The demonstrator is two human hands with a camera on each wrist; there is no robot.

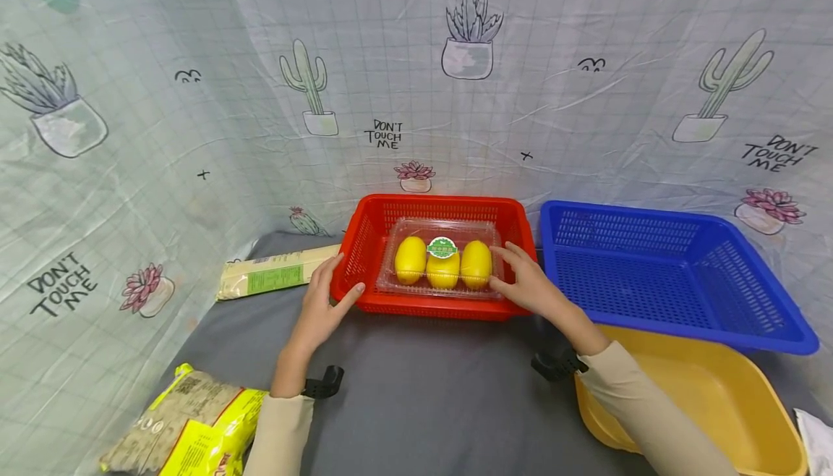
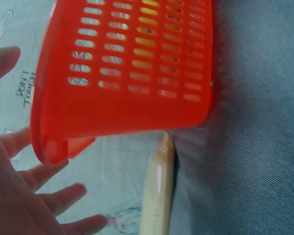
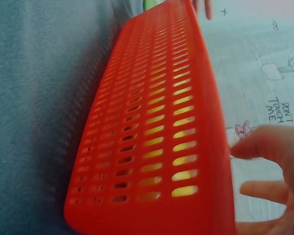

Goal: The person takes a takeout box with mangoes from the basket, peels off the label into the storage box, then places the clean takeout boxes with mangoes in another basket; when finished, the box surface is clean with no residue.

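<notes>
Two hands reach toward one red basket. The left hand is spread and grips nothing, beside the basket's rim at its near-left end. The right hand is released too, its fingers extended over the opposite end; whether either hand touches anything I cannot tell. Between the hands, inside the red basket, lies one clear plastic box holding three yellow fruits in a row, with one round green-and-white label on the lid. The box's edge is just beside the right hand's fingertips.

To the right hand's right stand one blue basket and, nearer the person, one yellow basin. Two packages are on the left hand's outer side: a pale packet just beyond it, and a yellow-trimmed bag nearer the person.

The desk has a grey, woven-looking surface. Around it hangs one creased pale sheet, gridded, printed with potted plants and, three times, "DON'T TOUCH ME".
</notes>
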